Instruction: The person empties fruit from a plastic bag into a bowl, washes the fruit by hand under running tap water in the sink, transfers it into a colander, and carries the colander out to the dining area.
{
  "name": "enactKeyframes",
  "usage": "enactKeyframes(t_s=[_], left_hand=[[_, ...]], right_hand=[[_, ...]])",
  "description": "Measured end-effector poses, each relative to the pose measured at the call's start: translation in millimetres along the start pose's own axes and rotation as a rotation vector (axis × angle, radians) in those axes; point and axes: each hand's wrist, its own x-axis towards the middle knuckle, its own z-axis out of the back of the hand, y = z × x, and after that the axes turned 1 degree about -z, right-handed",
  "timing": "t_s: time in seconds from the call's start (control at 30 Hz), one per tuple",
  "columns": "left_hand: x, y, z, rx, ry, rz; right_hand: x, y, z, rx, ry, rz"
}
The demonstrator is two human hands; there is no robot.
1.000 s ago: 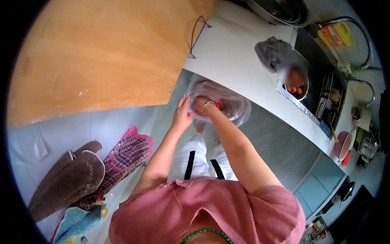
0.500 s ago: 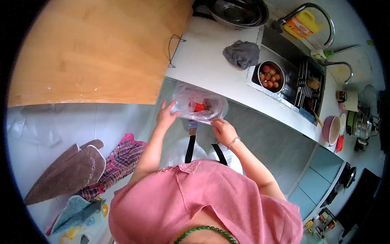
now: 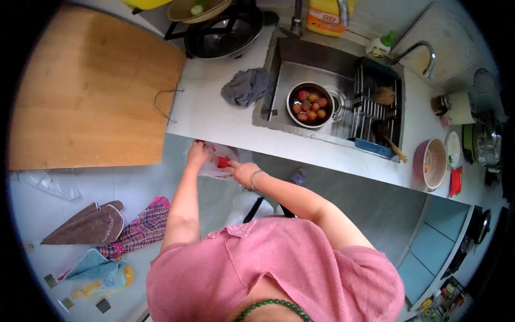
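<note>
And here the left hand (image 3: 197,154) is pinching the clear plastic bag (image 3: 210,170), which is hanging just below the front edge of the counter (image 3: 214,126). The right hand (image 3: 244,173) is reaching in from the other side, its fingers touching the bag by the red patch (image 3: 222,161); whether they're closing on it, I can't tell. Both hands are staying apart! Up in the sink (image 3: 289,72), a pot (image 3: 332,107) is holding reddish round fruits (image 3: 311,115), with a grey cloth (image 3: 245,87) lying to the left.
</note>
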Motion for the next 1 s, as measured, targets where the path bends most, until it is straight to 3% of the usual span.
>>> enactKeyframes(t_s=[0.03,0.07,0.23,0.33,0.4,0.47,0.67,0.7,0.77,0.9,1.0], left_hand=[[-1,2,-5,-0.001,-0.007,-0.001],[-4,7,-13,-0.032,-0.064,-0.027],[-21,-14,-13,-0.196,-0.312,0.051],[-31,-85,33,-0.326,-0.428,0.046],[-21,-139,56,-0.632,-0.455,-0.043],[13,-174,53,-0.694,-0.417,-0.226],[110,-298,5,-0.496,0.011,-0.624],[125,-308,-18,-0.507,0.018,-0.628],[150,-326,-51,-0.163,0.170,-0.665],[168,-350,-97,-0.199,0.192,-0.586],[179,-354,-123,-0.015,0.237,-0.558]], right_hand=[[-22,2,16,0.127,-0.204,0.085],[-40,-1,26,0.164,-0.259,0.089],[-109,-52,47,0.293,-0.348,0.057],[-136,-79,64,0.393,-0.517,-0.043],[-143,-96,69,0.413,-0.587,-0.073],[-149,-111,81,0.519,-0.703,-0.208],[-163,-138,119,0.587,-0.765,-0.379],[-166,-141,121,0.612,-0.777,-0.415],[-168,-151,120,0.594,-0.782,-0.478],[-178,-163,119,0.729,-0.836,-0.554],[-182,-167,115,0.842,-0.867,-0.567]])
